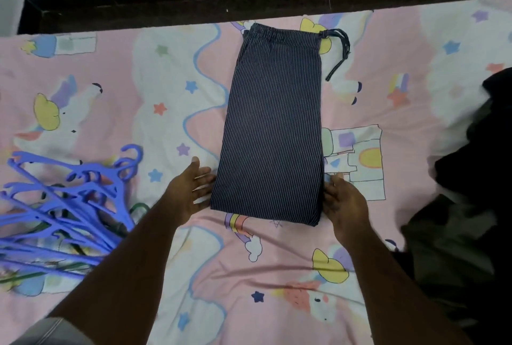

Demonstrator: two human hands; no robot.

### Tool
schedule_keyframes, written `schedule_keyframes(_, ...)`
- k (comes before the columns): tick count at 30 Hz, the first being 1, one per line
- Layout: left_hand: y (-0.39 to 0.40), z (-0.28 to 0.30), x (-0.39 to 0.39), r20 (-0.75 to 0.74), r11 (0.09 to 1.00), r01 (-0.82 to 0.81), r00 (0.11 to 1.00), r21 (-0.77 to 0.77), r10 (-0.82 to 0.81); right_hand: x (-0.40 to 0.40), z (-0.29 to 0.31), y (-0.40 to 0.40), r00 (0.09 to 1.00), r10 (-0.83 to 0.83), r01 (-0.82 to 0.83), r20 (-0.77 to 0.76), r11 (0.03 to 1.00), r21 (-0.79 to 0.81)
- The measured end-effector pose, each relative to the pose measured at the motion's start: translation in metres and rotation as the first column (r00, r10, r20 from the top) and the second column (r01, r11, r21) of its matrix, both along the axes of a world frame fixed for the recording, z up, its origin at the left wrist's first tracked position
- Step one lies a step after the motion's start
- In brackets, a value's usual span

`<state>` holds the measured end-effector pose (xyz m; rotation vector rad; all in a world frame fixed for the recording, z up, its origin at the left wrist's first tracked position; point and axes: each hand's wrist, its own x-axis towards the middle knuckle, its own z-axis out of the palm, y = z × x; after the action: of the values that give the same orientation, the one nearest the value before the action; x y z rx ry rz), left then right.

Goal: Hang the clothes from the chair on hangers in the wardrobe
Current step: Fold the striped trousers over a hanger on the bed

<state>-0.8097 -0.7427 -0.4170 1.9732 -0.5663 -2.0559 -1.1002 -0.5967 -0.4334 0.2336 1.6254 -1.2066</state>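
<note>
Navy pinstriped trousers [273,128] lie folded flat on the bed, waistband at the far end with a drawstring trailing to the right. My left hand [189,192] is at the near left edge of the fold, fingers straight and touching the cloth. At the near right edge is my right hand [342,200], its fingertips against the side of the trousers. A heap of several blue plastic hangers [66,206] lies on the bed at the left. A pile of dark clothes [471,192] sits at the right.
The bed is covered by a pink sheet with unicorn prints [138,95]. A dark wooden bed frame edge [194,3] runs along the far side below a grey wall. A green hanger [138,210] pokes out among the blue ones.
</note>
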Motion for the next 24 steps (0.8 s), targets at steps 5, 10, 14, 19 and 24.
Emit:
schedule_keyframes(5,-0.003,0.007,-0.005,-0.015,0.978,-0.107,0.994,-0.179,0.106,0.006,0.010,-0.009,0.975,-0.032,0.015,-0.219,0.997,-0.077)
schedule_keyframes(10,-0.032,0.016,-0.028,-0.096,0.941,-0.093,0.993,-0.324,0.065,0.004,0.027,-0.047,0.943,0.004,-0.071,-0.332,0.979,-0.189)
schedule_keyframes(14,-0.057,0.026,-0.052,-0.123,0.923,-0.038,0.992,-0.384,-0.011,-0.006,0.034,-0.080,0.939,0.026,-0.113,-0.343,0.965,-0.237)
schedule_keyframes(19,-0.079,0.033,-0.072,-0.029,0.903,0.062,0.996,-0.425,-0.082,-0.019,0.039,-0.107,0.868,0.165,-0.259,-0.469,0.955,-0.144)
schedule_keyframes(24,-0.087,0.031,-0.079,0.013,0.897,0.099,0.995,-0.430,-0.104,-0.021,0.035,-0.116,0.818,0.236,-0.311,-0.525,0.949,-0.058)
